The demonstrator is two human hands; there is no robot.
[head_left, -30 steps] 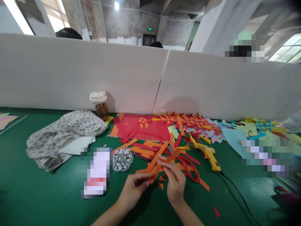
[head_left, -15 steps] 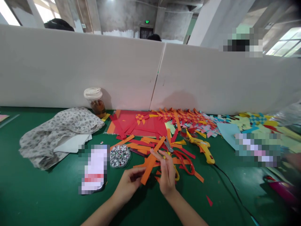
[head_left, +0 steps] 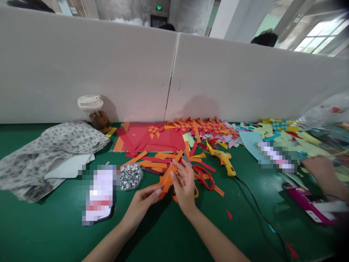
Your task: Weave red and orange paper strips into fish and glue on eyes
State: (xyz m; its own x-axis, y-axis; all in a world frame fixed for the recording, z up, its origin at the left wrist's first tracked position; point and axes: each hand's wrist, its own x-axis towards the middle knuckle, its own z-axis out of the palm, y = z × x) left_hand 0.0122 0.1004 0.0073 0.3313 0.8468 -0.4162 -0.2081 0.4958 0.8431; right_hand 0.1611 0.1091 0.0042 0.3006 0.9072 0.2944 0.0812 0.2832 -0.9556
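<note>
Over a green worktop (head_left: 152,236), a worker's left hand (head_left: 144,200) pinches the near end of a piece of orange paper (head_left: 167,182) between thumb and fingers, while the right hand (head_left: 185,185) closes on it farther up. The paper sits between the two hands, above a scatter of loose strips (head_left: 155,165); whether it is one folded strip or several cannot be told.

Against the white partition (head_left: 131,80) lies a heap of woven orange-and-red pieces (head_left: 208,127), apparently done, some bearing eyes. One checkered piece (head_left: 153,130) rests apart on red sheets (head_left: 163,138). The held paper shows no checkered weave, suggesting this piece is at an early stage. Plenty of strips lie unwoven. Red-handled scissors (head_left: 213,185), a yellow glue gun (head_left: 225,162) and a case of eyes (head_left: 131,176) lie nearby, untouched.
</note>
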